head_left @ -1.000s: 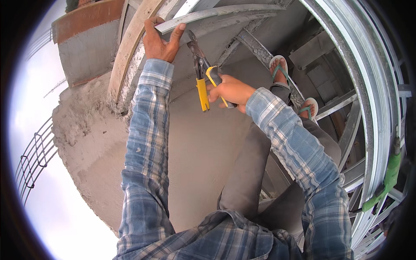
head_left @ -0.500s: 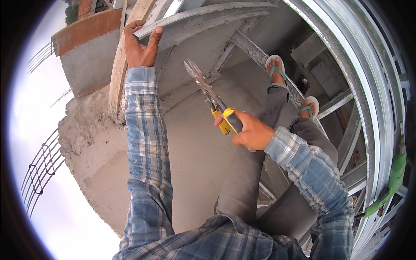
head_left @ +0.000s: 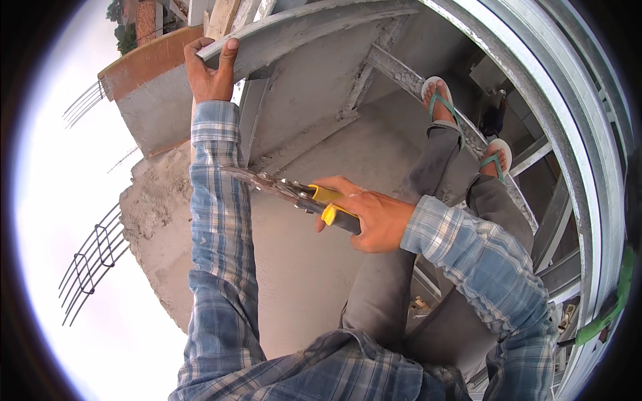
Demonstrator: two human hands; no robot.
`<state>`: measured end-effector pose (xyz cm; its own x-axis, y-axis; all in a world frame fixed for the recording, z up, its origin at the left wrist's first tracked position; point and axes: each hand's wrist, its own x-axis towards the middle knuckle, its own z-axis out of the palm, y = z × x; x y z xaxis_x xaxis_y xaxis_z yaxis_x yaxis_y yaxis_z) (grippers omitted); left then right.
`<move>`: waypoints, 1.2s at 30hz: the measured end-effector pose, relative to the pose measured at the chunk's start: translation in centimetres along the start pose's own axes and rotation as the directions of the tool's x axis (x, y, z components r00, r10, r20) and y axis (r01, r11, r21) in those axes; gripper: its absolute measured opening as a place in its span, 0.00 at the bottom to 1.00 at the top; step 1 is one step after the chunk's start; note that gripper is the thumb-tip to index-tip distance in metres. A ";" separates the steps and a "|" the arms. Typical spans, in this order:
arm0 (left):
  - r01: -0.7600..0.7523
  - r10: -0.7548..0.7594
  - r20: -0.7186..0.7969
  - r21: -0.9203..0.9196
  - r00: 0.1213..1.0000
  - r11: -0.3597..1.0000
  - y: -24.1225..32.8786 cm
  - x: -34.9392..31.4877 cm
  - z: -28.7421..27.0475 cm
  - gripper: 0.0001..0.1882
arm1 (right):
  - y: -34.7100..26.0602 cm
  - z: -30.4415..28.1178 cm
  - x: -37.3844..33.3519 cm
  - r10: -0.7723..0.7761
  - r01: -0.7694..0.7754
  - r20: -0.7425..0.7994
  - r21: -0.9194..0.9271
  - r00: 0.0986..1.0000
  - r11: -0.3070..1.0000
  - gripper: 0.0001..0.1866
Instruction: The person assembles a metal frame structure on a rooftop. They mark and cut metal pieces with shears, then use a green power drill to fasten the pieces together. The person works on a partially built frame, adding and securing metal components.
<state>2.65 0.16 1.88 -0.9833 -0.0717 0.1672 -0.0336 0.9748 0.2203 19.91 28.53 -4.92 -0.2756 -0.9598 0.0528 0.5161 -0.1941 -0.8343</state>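
My left hand [head_left: 212, 75] reaches far ahead and grips the end of a long grey metal channel [head_left: 287, 37], thumb on one side and fingers on the other. In my right hand [head_left: 374, 212] is a pair of tin snips [head_left: 284, 189] with yellow and black handles. The snips' jaws point left and their tip overlaps my left sleeve in the picture; whether it touches the cloth I cannot tell. The jaws look closed.
Curved metal framing [head_left: 558, 100] runs down the right side, with a green power tool [head_left: 607, 301] by it. My sandalled feet [head_left: 438, 100] rest on a dusty metal beam. Rough concrete [head_left: 157, 200] ends at a drop on the left, where rebar [head_left: 93, 257] juts out.
The snips have swung from pointing up and ahead to pointing left, closer to my left forearm. The channel's held end has shifted slightly left and nearer.
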 end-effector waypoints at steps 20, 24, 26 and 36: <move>-0.016 0.013 -0.063 -0.062 0.998 0.998 -0.5 0.7 0.8 0.32 | -2.6 2.5 4.3 -0.090 0.092 -0.018 0.193 0.996 0.977 0.47; -0.005 -0.002 -0.080 -0.093 0.997 0.996 0.5 0.2 -0.2 0.28 | -2.3 4.2 5.2 -0.036 0.068 -0.091 0.382 0.995 0.922 0.51; -0.007 -0.001 -0.080 -0.098 0.997 0.995 0.0 0.4 0.0 0.27 | -1.7 4.5 5.8 -0.002 0.078 -0.152 0.497 0.988 0.864 0.53; 0.075 -0.081 -0.025 -0.203 0.996 0.976 1.3 -0.2 0.1 0.30 | 0.5 -4.6 4.6 0.214 -0.137 -0.235 0.306 0.948 0.942 0.43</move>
<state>2.80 1.49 2.06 -0.9726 -0.1559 0.1724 -0.0699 0.9035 0.4228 15.14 24.98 -7.64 -0.3415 -0.9038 -0.2580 0.7720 -0.1132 -0.6254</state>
